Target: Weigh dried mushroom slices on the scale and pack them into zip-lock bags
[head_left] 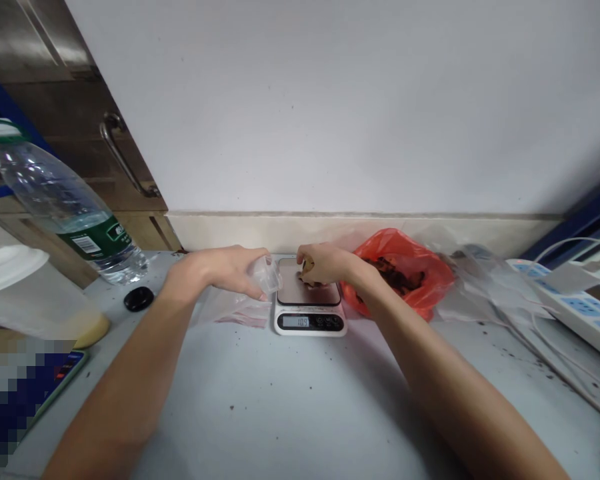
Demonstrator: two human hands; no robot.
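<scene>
A small clear plastic cup point(266, 275) is gripped in my left hand point(233, 268), tilted at the left edge of a kitchen scale point(286, 310). The scale is white with a metal top, and its display seems to read 10.9. Over that top, my right hand point(327, 262) curls its fingers around brown dried pieces point(309, 267); some of them rest on or just above the plate. Right of the scale stands an open red plastic bag point(430, 277) with dark brown dried pieces inside, partly behind my right forearm.
Clear zip bags point(235, 308) lie under my left hand. To the left are a water bottle point(93, 237), a black cap point(139, 299), a lidded cup point(25, 300) and a phone point(55, 383). A power strip point(575, 310) with cables lies right. A wall point(330, 120) rises behind.
</scene>
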